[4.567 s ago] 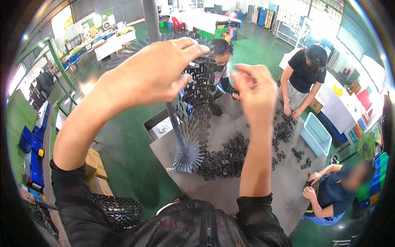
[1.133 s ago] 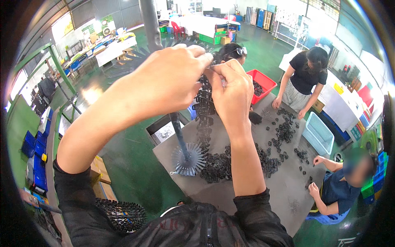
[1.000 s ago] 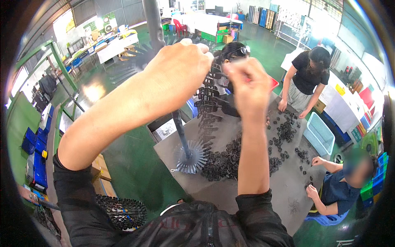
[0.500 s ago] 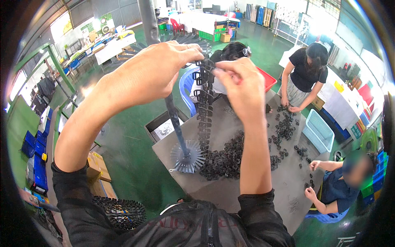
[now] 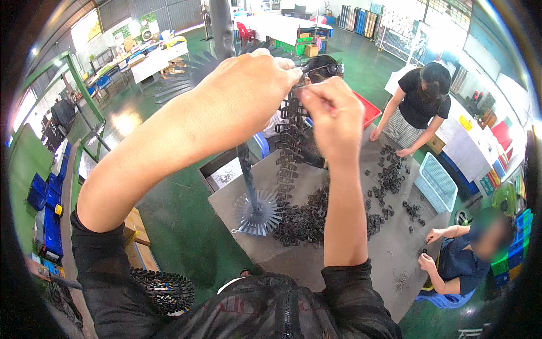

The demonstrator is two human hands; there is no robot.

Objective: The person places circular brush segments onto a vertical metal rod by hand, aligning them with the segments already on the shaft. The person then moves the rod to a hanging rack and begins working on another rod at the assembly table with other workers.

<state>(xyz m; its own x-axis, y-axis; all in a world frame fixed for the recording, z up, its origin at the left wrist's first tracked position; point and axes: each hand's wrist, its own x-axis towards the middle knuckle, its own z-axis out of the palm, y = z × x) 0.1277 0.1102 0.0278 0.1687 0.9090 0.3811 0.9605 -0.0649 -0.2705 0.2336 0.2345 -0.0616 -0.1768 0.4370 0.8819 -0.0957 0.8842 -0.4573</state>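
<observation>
A long strand of small black buckle-like pieces (image 5: 289,141) hangs in front of me, its lower end reaching a dark heap of similar pieces (image 5: 305,217) on the table. My left hand (image 5: 257,82) is raised at the top of the strand, its fingers closed there. Close beside it, my right hand (image 5: 334,110) is pinched, fingertips against the strand's upper end; what lies between them is hidden. Behind my left hand rises a metal pole (image 5: 221,28) with a slotted upper disc (image 5: 183,76) and a slotted lower disc (image 5: 257,213) at the table.
The grey table (image 5: 265,254) also bears scattered black pieces (image 5: 390,175) and a light blue basket (image 5: 436,183). One person (image 5: 423,101) stands across it, another (image 5: 471,254) sits at the right, and a third head (image 5: 323,68) shows behind my hands. Cardboard boxes (image 5: 138,243) stand at the lower left.
Both hands stay at the strand's top, with my left hand slightly further right in view. The pole also sits further right, so the view has shifted. The standing person's hands have moved apart.
</observation>
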